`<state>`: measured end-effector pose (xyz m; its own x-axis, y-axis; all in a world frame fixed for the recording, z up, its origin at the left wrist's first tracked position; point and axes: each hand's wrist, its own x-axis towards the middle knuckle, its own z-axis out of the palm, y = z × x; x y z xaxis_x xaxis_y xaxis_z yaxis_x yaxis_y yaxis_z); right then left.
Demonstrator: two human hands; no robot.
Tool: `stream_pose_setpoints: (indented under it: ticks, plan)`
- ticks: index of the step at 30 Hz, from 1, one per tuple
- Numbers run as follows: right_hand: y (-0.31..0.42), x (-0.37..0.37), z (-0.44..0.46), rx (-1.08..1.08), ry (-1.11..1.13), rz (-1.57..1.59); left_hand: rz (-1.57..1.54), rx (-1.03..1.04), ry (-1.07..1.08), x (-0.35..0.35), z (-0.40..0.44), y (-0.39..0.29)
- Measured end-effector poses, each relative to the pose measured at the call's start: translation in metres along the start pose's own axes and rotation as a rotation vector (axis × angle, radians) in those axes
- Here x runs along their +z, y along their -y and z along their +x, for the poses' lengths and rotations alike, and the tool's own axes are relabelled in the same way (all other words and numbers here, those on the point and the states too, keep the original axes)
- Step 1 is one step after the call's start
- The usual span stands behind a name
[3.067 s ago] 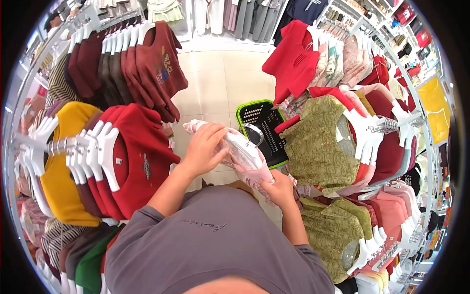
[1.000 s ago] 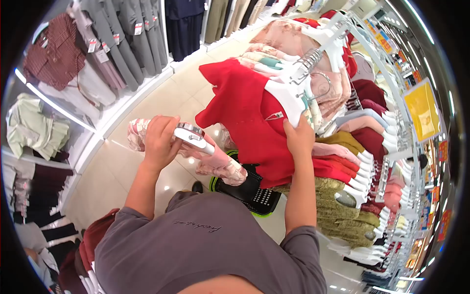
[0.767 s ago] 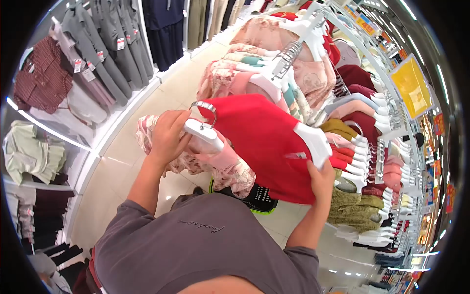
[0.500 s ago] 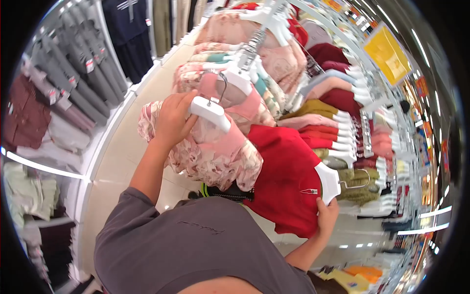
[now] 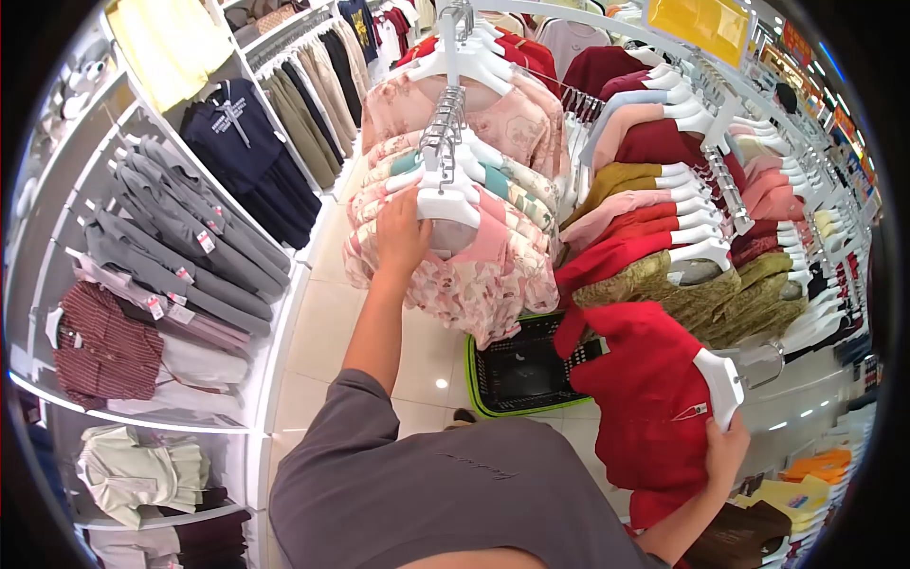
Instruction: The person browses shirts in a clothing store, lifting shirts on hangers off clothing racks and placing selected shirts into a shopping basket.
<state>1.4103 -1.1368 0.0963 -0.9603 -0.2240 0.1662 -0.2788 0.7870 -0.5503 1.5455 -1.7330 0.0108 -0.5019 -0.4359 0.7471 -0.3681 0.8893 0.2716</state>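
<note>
My left hand [image 5: 403,232] is closed round one shoulder of a white hanger [image 5: 447,207] at the front of a rack. A pink floral blouse [image 5: 474,275] hangs from it, its hook up among the other hooks at the rail's end. Off to the right, my right hand [image 5: 728,450] grips the white hanger [image 5: 722,384] of a red top [image 5: 645,398]. That top is turned sideways, with a small tag on its chest, and its hook sticks out to the right. Part of the red top overlaps a black basket.
On the floor below the rack stands the black basket [image 5: 517,365] with a green rim. Several tops in red, mustard and olive [image 5: 664,284] hang at the right. Shelving [image 5: 261,379] with grey trousers [image 5: 190,237] runs along the left. Folded clothes [image 5: 806,493] lie at lower right.
The pink floral blouse has gone from tilted in front of the rack to hanging upright at the rail's end. The red top stays in my right hand. The view has shifted, showing more of the basket.
</note>
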Motion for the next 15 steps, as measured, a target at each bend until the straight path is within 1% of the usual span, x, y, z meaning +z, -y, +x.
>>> stream_pose_setpoints:
  ticks: [2,3,5,6,7,9,10,12,13,15]
  plan:
    - [-0.005,0.002,0.003,-0.002,-0.027,0.006,0.000,-0.041,0.010,-0.001,-0.005,0.001]
    - [-0.013,0.004,0.005,0.007,-0.025,0.027,0.013,-0.023,0.014,-0.002,-0.006,0.000]
    - [-0.038,0.007,0.013,0.032,-0.028,-0.034,0.066,-0.065,0.025,-0.007,-0.006,-0.008]
    - [-0.044,0.004,0.018,0.057,0.048,0.000,0.072,-0.040,0.034,-0.010,-0.007,-0.012]
    - [-0.048,0.003,0.020,0.086,0.045,0.016,0.119,-0.059,0.024,-0.013,-0.009,-0.015]
    - [-0.059,-0.002,0.024,0.034,0.102,0.013,0.140,-0.086,0.028,-0.019,-0.013,-0.028]
    - [-0.067,-0.004,0.027,0.069,0.094,0.019,0.143,-0.054,0.004,-0.023,-0.017,-0.037]
    - [-0.080,-0.005,0.032,-0.009,0.080,-0.048,0.136,-0.003,-0.006,-0.022,-0.032,-0.062]
    - [-0.082,-0.008,0.036,0.014,0.080,-0.043,0.166,-0.020,-0.016,-0.020,-0.042,-0.072]
    - [-0.083,-0.015,0.041,-0.029,0.130,0.022,0.195,-0.039,-0.010,-0.015,-0.062,-0.093]
